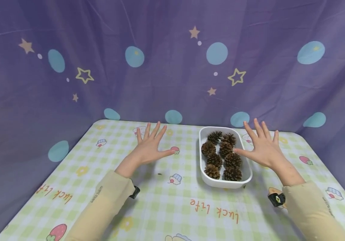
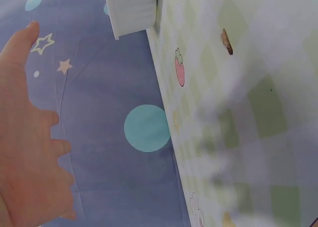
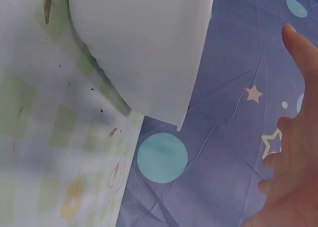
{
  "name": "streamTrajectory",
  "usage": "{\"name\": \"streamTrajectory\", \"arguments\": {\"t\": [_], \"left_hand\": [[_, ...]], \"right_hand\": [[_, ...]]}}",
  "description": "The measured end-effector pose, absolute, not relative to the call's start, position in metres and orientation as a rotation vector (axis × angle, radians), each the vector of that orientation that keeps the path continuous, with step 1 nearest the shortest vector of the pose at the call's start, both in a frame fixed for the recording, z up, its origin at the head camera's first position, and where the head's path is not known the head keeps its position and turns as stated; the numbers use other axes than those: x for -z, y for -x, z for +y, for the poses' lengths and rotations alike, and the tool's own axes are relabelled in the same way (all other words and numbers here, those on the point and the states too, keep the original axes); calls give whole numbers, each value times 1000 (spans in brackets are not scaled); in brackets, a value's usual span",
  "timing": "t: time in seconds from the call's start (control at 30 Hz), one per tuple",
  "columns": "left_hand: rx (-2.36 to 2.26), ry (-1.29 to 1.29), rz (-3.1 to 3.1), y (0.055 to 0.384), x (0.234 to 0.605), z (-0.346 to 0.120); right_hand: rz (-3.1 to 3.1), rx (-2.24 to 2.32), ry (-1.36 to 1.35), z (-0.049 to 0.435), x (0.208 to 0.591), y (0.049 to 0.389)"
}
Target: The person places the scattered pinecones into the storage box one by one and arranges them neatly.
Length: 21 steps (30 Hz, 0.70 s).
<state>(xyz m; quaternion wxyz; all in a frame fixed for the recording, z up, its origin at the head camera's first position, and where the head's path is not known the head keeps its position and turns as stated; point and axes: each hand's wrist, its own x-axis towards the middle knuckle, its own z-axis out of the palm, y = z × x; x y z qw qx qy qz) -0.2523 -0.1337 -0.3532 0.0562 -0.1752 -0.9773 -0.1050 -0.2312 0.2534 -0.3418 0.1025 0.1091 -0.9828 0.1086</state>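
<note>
Several brown pine cones (image 1: 214, 161) lie in two rows inside a white rectangular tub (image 1: 203, 177) on the table. My left hand (image 1: 149, 149) hovers over the cloth to the left of the tub, fingers spread and thumb pointing toward it. On the other side, my right hand (image 1: 264, 150) is held up with straight, spread fingers, its thumb overlapping the tub's right rim in the head view. Both hands hold nothing. The right wrist view shows the tub's outer wall (image 3: 144, 48) close by; in the left wrist view a corner of the tub (image 2: 133, 11) appears at the top.
A green-and-white checked tablecloth (image 1: 160, 207) covers the table. Small brown flakes (image 2: 226, 41) and crumbs lie on it near the tub. Behind the table hangs a purple curtain (image 1: 166, 90) with stars and blue spots. Each sleeve has a dark wrist device (image 1: 277, 198) beside it.
</note>
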Motion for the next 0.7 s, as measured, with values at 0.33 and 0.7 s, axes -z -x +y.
{"name": "streamTrajectory", "arguments": {"t": [0.33,0.7], "left_hand": [[313,555,-2955,253,352,-132],[310,589,-2969,253,355,-130]], "right_hand": [[-2885,-276,-336,251,346,234],[-2879,-259,-342,250,346,233]]}}
